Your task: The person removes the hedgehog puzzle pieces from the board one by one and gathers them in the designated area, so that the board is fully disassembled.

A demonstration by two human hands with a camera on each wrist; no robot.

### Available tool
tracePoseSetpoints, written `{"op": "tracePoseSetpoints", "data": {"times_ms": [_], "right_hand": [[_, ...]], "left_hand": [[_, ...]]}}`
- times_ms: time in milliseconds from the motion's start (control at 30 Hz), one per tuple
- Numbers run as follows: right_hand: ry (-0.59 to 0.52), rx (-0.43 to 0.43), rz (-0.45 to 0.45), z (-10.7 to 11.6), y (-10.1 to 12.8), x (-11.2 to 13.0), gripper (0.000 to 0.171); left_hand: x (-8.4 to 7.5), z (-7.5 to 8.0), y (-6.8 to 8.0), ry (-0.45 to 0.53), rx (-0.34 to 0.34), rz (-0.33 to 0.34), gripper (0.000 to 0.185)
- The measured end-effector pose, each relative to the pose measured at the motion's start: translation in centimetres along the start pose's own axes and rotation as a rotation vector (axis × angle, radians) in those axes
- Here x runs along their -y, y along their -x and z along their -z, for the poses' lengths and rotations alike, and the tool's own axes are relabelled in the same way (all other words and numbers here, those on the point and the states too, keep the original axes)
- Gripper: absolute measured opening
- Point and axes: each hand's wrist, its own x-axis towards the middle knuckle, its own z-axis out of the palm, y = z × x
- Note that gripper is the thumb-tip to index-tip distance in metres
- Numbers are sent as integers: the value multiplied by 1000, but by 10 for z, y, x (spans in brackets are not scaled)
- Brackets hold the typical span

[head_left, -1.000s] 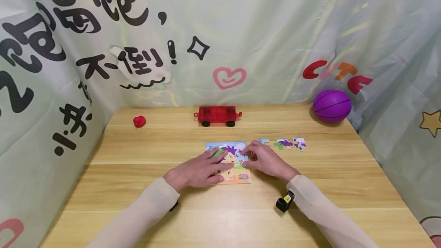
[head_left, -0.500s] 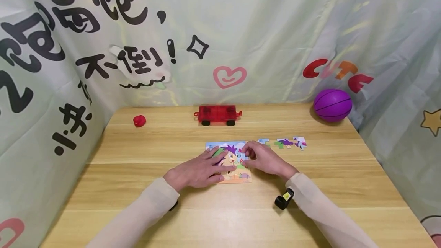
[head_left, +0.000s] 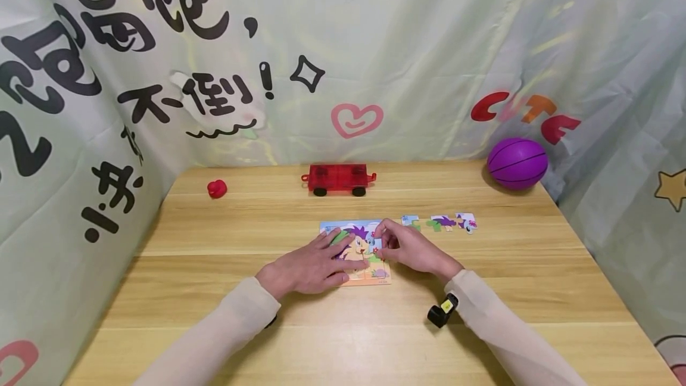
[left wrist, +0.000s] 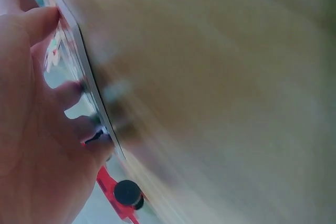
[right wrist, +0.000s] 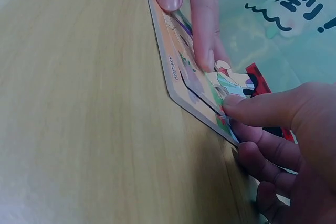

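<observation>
A jigsaw puzzle [head_left: 382,282] with a cartoon hedgehog picture lies flat in its tray board on the wooden table. My left hand [head_left: 313,264] rests on its left part with fingers spread, covering some of the picture. At the right side of the board, my right hand [head_left: 414,249] pinches a puzzle piece [right wrist: 231,81] between thumb and curled fingers. In the right wrist view this piece stands tilted up from the puzzle, with its lower edge hidden by the thumb [right wrist: 244,106]. The left wrist view shows left fingertips pressing at the board's edge [left wrist: 86,56].
Beyond the right hand lie loose puzzle pieces [head_left: 442,223] in a row. A red toy wagon [head_left: 339,179] stands at the back middle, a small red toy [head_left: 217,188] at the back left. The purple ball [head_left: 517,164] sits in the back right corner, before a printed curtain [head_left: 429,76].
Both hands stay almost in place. The right fingers shift very slightly at the puzzle's right edge, and the left hand keeps resting on the picture.
</observation>
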Motion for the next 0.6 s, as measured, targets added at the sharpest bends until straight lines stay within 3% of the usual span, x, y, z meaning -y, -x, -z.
{"op": "tracePoseSetpoints", "data": {"times_ms": [233,600], "right_hand": [[-13,-2,-6,0,0,-4,22],[-52,33,30,3,0,-4,16]], "left_hand": [[-10,4,-4,40,16,36,50],[-16,1,-5,-33,10,67,51]]}}
